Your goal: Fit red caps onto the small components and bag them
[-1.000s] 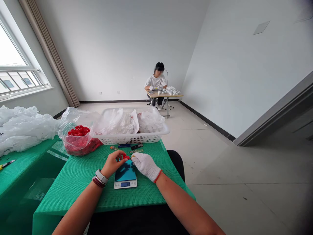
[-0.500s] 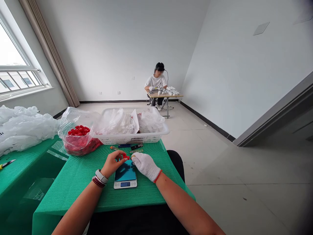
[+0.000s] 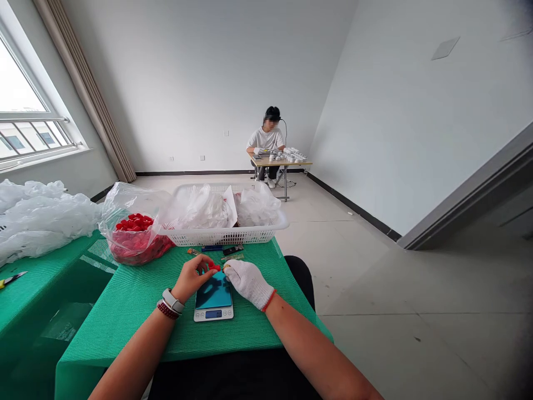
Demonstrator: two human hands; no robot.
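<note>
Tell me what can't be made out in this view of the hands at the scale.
In the head view:
Red piece: the left hand covers part of it, so its shape is unclear.
Scale readout: too small to read.
Small items by the basket: too small to identify.
Red pieces in the bag: plastic film hides how many.
Items on the far table: too distant to name.
</note>
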